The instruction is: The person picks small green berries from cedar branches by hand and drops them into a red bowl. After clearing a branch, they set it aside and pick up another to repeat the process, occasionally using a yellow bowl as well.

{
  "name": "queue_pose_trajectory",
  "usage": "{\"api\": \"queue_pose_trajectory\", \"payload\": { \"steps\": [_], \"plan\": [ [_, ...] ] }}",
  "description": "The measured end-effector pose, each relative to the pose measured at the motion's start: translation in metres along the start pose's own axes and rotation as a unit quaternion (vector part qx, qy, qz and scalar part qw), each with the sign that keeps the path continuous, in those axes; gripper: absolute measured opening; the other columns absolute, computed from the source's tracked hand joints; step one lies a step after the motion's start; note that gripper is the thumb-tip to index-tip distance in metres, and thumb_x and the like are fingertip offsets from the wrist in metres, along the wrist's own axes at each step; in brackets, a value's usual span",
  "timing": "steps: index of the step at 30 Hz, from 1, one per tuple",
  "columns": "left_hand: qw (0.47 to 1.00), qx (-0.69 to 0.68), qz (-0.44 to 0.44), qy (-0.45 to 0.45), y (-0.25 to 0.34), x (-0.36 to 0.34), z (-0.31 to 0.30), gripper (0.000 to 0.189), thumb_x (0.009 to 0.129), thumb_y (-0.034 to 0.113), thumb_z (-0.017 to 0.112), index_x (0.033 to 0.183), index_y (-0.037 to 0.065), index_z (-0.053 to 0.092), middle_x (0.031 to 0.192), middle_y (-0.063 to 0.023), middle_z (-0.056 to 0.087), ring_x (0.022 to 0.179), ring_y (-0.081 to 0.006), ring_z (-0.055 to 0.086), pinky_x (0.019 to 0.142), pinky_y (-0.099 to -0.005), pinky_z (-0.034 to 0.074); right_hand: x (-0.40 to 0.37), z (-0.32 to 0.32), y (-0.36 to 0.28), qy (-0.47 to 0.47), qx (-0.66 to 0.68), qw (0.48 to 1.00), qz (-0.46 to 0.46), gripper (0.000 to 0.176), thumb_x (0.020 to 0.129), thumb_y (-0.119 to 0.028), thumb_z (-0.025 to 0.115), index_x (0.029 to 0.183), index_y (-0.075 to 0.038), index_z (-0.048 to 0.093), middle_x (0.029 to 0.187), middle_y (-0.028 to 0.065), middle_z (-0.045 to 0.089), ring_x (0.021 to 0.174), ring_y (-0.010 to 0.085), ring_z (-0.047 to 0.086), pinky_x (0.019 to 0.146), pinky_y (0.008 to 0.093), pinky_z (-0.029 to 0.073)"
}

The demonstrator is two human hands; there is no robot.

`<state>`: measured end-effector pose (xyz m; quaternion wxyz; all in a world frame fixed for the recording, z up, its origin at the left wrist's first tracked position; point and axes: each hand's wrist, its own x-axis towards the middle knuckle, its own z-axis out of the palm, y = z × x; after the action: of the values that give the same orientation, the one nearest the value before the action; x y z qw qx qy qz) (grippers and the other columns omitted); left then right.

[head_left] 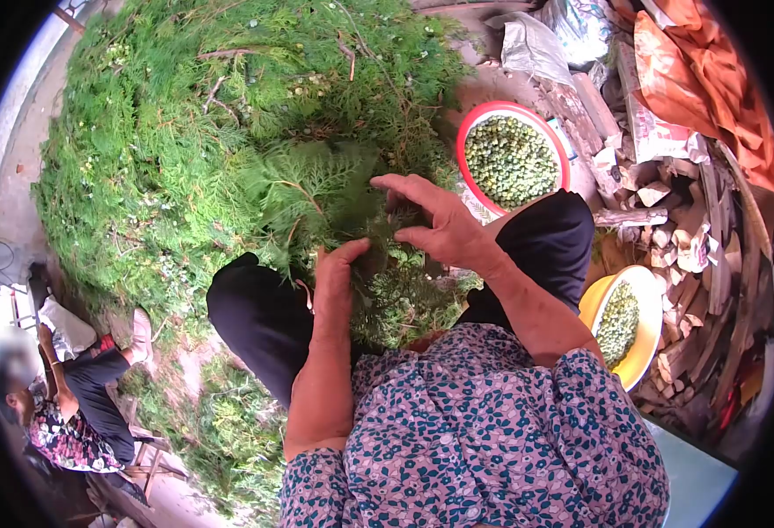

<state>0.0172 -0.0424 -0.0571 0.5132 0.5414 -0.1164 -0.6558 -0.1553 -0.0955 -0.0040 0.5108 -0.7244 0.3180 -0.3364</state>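
Note:
Between my knees, my left hand (334,277) has its thumb pressed against a green conifer sprig (303,198), whose stem runs down by the fingers. My right hand (435,220) is just to the right, with fingers and thumb apart and nothing visible between them. Blurred foliage lies between the two hands. Behind them a large heap of green branches (184,132) with small pale cones fills the upper left. A red-rimmed basin (563,158) full of small green cones stands beyond my right knee.
A yellow basin (651,308) with more green cones is at my right, beside stacked firewood (686,326). White sacks (532,44) and an orange cloth (704,79) lie at the upper right. Another person (79,414) sits on a stool at the lower left.

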Motion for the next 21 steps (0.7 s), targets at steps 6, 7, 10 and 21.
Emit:
{"api": "queue_pose_trajectory", "payload": {
  "steps": [6, 7, 10, 21],
  "plan": [
    [0.993, 0.022, -0.033, -0.111, -0.006, -0.005, 0.004, 0.038, 0.067, 0.019, 0.074, 0.097, 0.006, 0.056, 0.071, 0.0004, 0.054, 0.048, -0.0072, 0.044, 0.042, -0.0213, 0.036, 0.008, 0.005, 0.016, 0.044, 0.063, 0.997, -0.004, 0.063, 0.061, 0.008, 0.06, 0.121, -0.005, 0.046, 0.101, 0.0086, 0.053, 0.091, 0.0176, 0.053, 0.082, 0.0273, 0.042],
    [0.993, 0.021, -0.032, -0.11, -0.008, -0.003, 0.003, 0.038, 0.067, 0.019, 0.074, 0.097, 0.006, 0.056, 0.071, 0.0004, 0.054, 0.048, -0.0072, 0.044, 0.042, -0.0213, 0.036, 0.007, 0.006, 0.016, 0.04, 0.064, 0.997, 0.008, 0.062, 0.064, 0.009, 0.059, 0.123, -0.005, 0.045, 0.101, 0.0067, 0.051, 0.094, 0.0148, 0.05, 0.083, 0.0253, 0.041],
    [0.99, 0.004, -0.016, -0.14, -0.009, -0.005, 0.005, 0.032, 0.068, 0.016, 0.072, 0.094, 0.006, 0.056, 0.068, 0.0013, 0.052, 0.043, -0.0062, 0.039, 0.038, -0.0208, 0.033, 0.006, 0.013, 0.02, 0.038, 0.057, 0.997, 0.023, 0.06, 0.067, 0.01, 0.058, 0.124, -0.005, 0.044, 0.101, 0.0048, 0.05, 0.096, 0.0117, 0.048, 0.084, 0.0233, 0.041],
    [0.997, 0.013, -0.007, -0.071, -0.001, -0.007, 0.008, 0.011, 0.07, 0.007, 0.063, 0.078, 0.002, 0.059, 0.061, -0.0037, 0.057, 0.037, -0.0077, 0.039, 0.034, -0.0216, 0.028, 0.005, 0.02, 0.024, 0.056, 0.13, 0.986, 0.087, 0.054, 0.071, 0.006, 0.057, 0.122, -0.005, 0.045, 0.096, 0.0042, 0.055, 0.088, 0.0108, 0.052, 0.078, 0.024, 0.043]
  ]
}}
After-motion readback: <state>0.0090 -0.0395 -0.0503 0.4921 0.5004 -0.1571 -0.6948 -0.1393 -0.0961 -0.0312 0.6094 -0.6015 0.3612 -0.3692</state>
